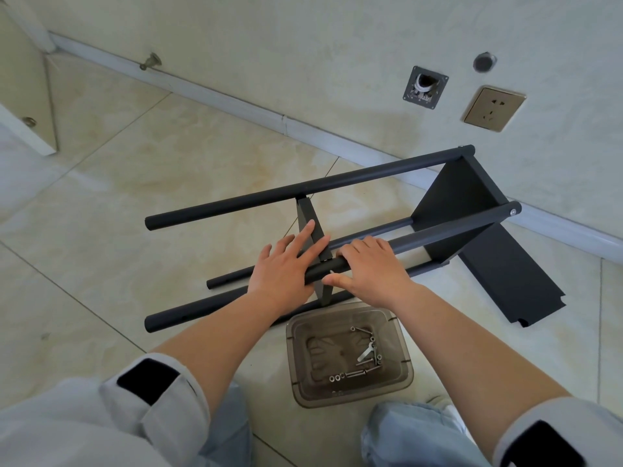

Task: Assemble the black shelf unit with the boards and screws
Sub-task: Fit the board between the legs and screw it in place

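Head view — screw tray (pixel 349 392) near, loose board (pixel 512 281) beside shelf frame (pixel 303 190).

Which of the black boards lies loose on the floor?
The board at the far right, flat on the tiles beside the frame; the others stand fixed between the poles.

Sleeves: pale grey-white, rolled up past the forearms, left sleeve (pixel 148 396) and right sleeve (pixel 553 433).
Cuffs: a black rectangular patch on each.
Trousers (pixel 404 433): light blue denim.
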